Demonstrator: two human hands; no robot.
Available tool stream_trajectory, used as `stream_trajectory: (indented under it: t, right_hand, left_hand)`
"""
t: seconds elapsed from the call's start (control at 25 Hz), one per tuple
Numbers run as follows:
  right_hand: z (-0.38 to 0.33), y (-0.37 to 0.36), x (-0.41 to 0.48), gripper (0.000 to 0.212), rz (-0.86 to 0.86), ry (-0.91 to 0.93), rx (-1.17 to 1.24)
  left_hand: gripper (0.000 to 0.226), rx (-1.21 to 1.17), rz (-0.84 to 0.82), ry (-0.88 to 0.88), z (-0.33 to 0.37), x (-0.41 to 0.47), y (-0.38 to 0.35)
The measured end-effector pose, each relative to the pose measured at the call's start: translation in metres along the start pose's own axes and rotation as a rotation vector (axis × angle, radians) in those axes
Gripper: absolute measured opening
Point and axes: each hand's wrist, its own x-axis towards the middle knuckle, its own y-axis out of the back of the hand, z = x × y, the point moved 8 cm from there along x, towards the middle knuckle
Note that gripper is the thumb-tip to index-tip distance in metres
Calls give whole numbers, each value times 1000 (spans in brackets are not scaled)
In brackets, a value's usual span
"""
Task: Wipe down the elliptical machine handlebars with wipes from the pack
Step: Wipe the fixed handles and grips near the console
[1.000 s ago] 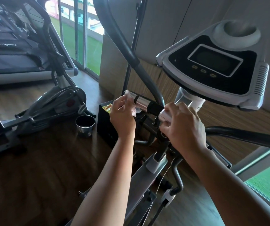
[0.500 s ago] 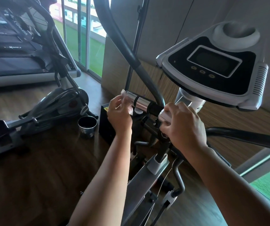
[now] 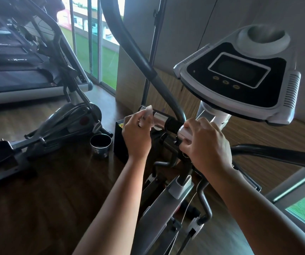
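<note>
Left hand works a wipe on the far-left tip of the elliptical's short handlebar.

The left hand [image 3: 137, 135] has its grip pinched on a white wipe [image 3: 149, 112], which it presses against the chrome end of the handlebar [image 3: 160, 120]. The bar's long axis runs from that far-left tip down and right to the centre post, so the rest of the bar lies right of the grip, toward the right hand [image 3: 207, 144]. That hand's grip is curled round a white object [image 3: 185, 133] at the bar's inner end, perhaps a second wipe or the pack; blur hides which. The left hand is nearer the chrome. Below is a dark wooden floor [image 3: 56, 199] with a metal cup [image 3: 101, 144] and a black box [image 3: 119, 142]. The console [image 3: 240, 74] sits right, and a window [image 3: 109, 57] is far left.
</note>
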Motion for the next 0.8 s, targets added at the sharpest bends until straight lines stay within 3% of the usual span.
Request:
stream_trajectory:
  t: [0.2,0.48,0.64,0.8]
  right_hand:
    - [1,0,-1,45,-2,-4,-2]
    - [1,0,-1,46,-5,-4,15]
    - [2,-1,-1,46,-4,-25,15]
    - [3,-1,-1,45,-7,-35,29]
  left_hand:
    - [27,86,-236,-252,38,-24,-14]
    - [32,375,-472,-437,31,50,5]
    - [33,426,-613,-703,59,22,-13]
    - [33,482,-714,-793,67,18,-23]
